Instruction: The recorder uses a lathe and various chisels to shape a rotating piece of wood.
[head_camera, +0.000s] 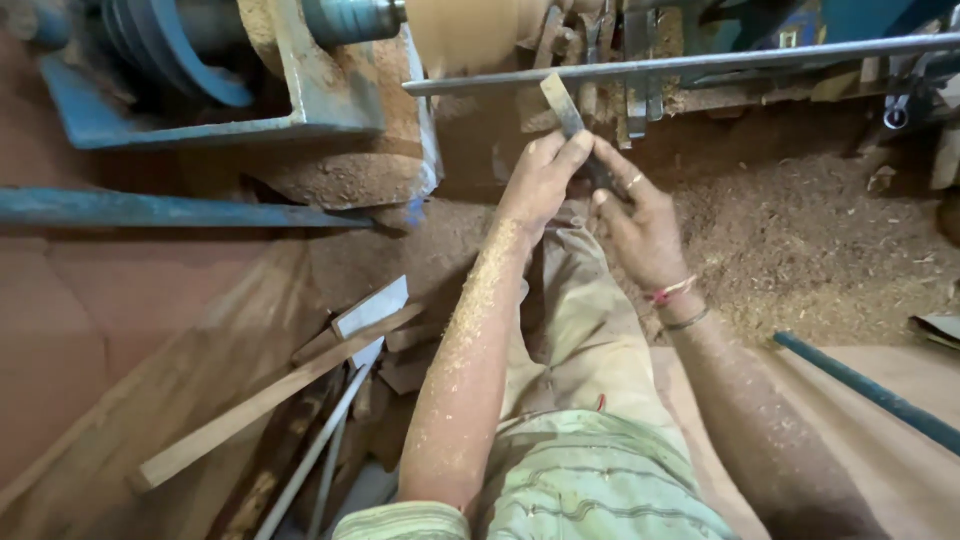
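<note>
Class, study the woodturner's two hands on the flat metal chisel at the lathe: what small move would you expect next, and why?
Probably a slight push of the flat metal chisel forward toward the spinning pale wooden workpiece. Both the left hand and the right hand grip its lower end, and the blade already lies across the long grey steel tool rest bar, its tip pointing at the wood.

- My left hand (545, 180): fingers (570, 150) pinched on the flat metal chisel (562, 105), forearm dusted with sawdust.
- My right hand (640, 225): closed on the chisel's lower end; ring, red thread and bangle worn.
- Chisel blade: angled up across the long steel rest bar (700, 65).
- Spinning wooden workpiece (465, 30): just above the bar.
- Sawdust heap (800, 240): right of my hands.
- Wooden slat (270, 400): lower left.
</note>
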